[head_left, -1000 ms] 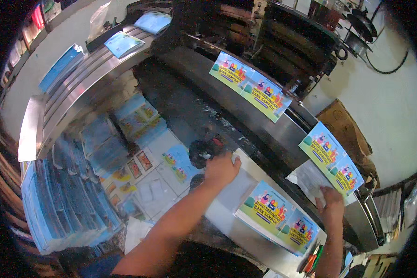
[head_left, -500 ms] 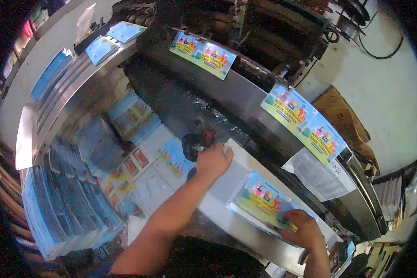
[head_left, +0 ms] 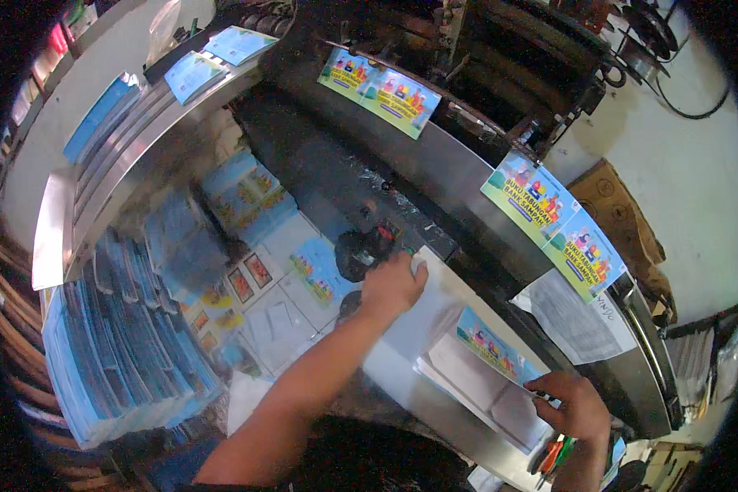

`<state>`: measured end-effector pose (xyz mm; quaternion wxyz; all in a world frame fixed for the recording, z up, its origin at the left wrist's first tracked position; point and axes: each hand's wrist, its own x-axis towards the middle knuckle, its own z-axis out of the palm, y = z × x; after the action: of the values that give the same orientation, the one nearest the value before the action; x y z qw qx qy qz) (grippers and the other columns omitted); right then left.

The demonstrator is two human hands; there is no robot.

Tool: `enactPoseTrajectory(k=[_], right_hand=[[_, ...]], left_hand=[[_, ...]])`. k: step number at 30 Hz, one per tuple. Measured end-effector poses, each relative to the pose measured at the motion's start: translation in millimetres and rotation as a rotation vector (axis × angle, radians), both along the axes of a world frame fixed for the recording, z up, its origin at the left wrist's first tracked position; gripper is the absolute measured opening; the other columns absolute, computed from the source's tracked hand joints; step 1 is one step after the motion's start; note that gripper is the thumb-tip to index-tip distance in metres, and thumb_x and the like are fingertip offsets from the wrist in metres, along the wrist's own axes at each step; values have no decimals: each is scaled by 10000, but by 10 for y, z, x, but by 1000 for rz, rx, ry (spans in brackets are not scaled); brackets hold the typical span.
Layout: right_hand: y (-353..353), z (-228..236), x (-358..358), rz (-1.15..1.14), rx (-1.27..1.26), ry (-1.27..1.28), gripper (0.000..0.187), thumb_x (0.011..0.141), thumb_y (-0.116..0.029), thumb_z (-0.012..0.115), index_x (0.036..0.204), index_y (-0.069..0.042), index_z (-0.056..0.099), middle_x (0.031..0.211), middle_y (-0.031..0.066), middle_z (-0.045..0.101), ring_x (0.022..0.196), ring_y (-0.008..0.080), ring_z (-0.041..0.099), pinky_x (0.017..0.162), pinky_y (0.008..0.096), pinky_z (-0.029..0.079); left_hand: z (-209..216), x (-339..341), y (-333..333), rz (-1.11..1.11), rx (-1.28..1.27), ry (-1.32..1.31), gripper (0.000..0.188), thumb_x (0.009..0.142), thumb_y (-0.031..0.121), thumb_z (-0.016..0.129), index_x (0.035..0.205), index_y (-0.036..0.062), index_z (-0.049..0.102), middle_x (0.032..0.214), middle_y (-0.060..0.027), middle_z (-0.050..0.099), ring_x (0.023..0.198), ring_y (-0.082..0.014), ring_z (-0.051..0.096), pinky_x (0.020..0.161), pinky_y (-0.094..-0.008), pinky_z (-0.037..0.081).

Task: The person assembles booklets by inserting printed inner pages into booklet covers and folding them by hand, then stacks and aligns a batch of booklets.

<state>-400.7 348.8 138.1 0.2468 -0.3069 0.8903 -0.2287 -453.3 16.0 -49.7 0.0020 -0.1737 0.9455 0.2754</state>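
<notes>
My left hand (head_left: 392,285) rests at the far left corner of the pale worktop (head_left: 385,353), beside a dark control box with a red button (head_left: 383,233). It looks open, with the thumb apart and the fingertips partly hidden. At the right, my right hand (head_left: 578,403) pinches the near right end of a colourful printed cover (head_left: 490,340). That cover is folded up and away, baring white inner sheets (head_left: 476,377) stacked on the worktop. Screwdriver-like tools with red and green handles (head_left: 553,457) lie just under my right wrist.
Printed cover sheets (head_left: 398,97) lie on the machine's long metal ledge, with more covers (head_left: 553,225) farther right. A handwritten paper (head_left: 574,320) hangs below those. Tall stacks of blue booklets (head_left: 123,361) stand at left, near a metal rack (head_left: 139,156). Cardboard (head_left: 611,209) leans by the wall.
The cover that lay flat on the stack is now lifted, showing white sheets. My right hand has shifted slightly right. The whole view has moved a little; my left hand stays by the control box.
</notes>
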Motion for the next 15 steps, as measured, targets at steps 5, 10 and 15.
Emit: enactPoseTrajectory(k=[5,10,15], right_hand=[[10,-37,133,-17,33,66,359,729,-100,685,1084,-47,711,984,162,700,866,336,680,796,405,549],[-138,-91,213,13,105,34,412,740,-154,705,1138,-58,668,1062,165,673,989,360,648,883,428,530],[-51,-98,372,-45,99,-35,385,832,-140,686,1205,-75,620,1141,199,642,1040,395,623,905,470,494]], left_hand=[[44,-78,57,-12,58,-113,506,950,469,424,1138,30,589,1097,-225,665,1002,-400,654,909,-522,486],[9,46,-116,7,34,-146,523,956,485,408,1165,34,571,1124,-215,667,1022,-399,653,880,-520,509],[-196,-36,100,-55,63,96,499,940,519,465,1086,57,586,935,-232,699,831,-419,689,760,-541,545]])
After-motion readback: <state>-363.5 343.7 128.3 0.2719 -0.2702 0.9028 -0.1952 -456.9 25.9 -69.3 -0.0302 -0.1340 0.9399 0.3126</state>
